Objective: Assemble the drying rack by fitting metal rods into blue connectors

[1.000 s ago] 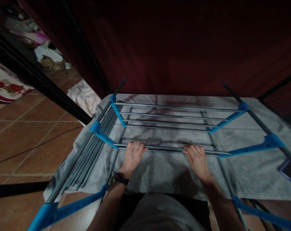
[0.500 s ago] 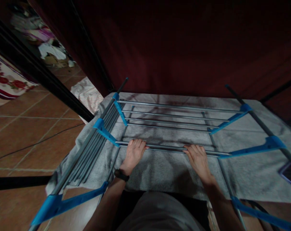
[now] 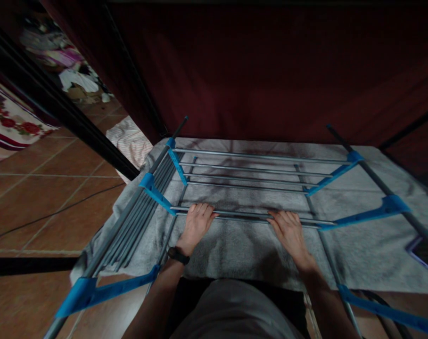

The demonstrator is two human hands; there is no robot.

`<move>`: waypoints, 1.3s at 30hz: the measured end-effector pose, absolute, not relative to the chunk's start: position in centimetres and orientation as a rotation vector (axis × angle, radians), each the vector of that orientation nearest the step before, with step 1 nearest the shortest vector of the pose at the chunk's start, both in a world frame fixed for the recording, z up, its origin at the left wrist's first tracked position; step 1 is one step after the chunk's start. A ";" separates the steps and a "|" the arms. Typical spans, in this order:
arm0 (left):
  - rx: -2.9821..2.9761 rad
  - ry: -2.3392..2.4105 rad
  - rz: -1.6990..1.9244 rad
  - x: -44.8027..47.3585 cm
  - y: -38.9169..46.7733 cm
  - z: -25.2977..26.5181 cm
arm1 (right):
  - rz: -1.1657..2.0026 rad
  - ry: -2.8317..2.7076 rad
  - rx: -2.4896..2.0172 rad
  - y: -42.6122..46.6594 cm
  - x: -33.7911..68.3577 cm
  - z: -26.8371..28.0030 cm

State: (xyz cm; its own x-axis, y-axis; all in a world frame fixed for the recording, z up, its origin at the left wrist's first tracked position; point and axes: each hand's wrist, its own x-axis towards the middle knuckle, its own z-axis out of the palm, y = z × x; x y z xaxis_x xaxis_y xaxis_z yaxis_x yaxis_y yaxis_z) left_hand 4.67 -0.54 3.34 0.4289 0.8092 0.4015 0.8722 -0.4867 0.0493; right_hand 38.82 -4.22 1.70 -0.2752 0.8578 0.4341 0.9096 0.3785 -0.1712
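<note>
A rack of grey metal tubes with blue plastic brackets (image 3: 157, 194) stands over a grey blanket. Two close parallel tubes (image 3: 242, 215) cross its near shelf level. My left hand (image 3: 199, 222) is closed over these tubes near their left end, palm down, with a dark band on the wrist. Toward the right end, my right hand (image 3: 288, 230) grips the same pair, thumb tucked against them. On the right, a long blue bracket (image 3: 369, 215) joins the tubes to a slanting side post. Farther back, several cross tubes (image 3: 249, 179) span the rack.
Several loose grey tubes (image 3: 143, 212) lie side by side on the blanket (image 3: 228, 259) at left. A dark, purple-edged flat object (image 3: 424, 252) rests at right. Dark red curtain (image 3: 252, 84) hangs behind. A black pole (image 3: 76, 113) and a cable (image 3: 58, 209) are at left.
The view has shifted slightly, and the rack's right side appears a little farther left. Both hands keep the same hold on the tubes.
</note>
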 end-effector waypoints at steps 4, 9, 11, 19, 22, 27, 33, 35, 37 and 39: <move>-2.532 -1.437 -0.599 4.3 -0.8 3.4 | -0.257 -2.132 -1.552 -4.7 39.7 1.2; -2.507 -1.405 -0.650 3.9 -0.7 3.2 | -0.388 -2.058 -1.739 -5.1 42.7 0.9; -2.462 -1.463 -0.648 3.6 -0.4 2.9 | -0.395 -2.084 -1.768 -5.1 43.7 0.8; -2.295 -1.629 -0.576 0.4 0.6 2.5 | -0.445 -1.968 -1.867 -4.3 45.6 0.7; -2.260 -1.651 -0.601 -0.5 0.8 2.5 | -0.493 -1.935 -1.910 -4.2 46.2 0.6; -2.229 -1.699 -0.669 -0.3 1.5 2.5 | -0.538 -1.956 -1.920 -4.0 46.4 0.8; -2.151 -1.705 -0.670 0.4 1.9 3.0 | -0.513 -1.975 -1.931 -3.8 46.6 0.9; -2.145 -1.699 -0.680 0.5 1.8 3.2 | -0.496 -1.966 -1.940 -3.8 46.6 0.9; -2.143 -1.698 -0.692 0.6 1.8 3.3 | -0.498 -1.962 -1.946 -3.8 46.7 0.8; -2.133 -1.699 -0.691 0.6 1.8 3.3 | -0.500 -1.969 -1.948 -3.8 46.7 0.8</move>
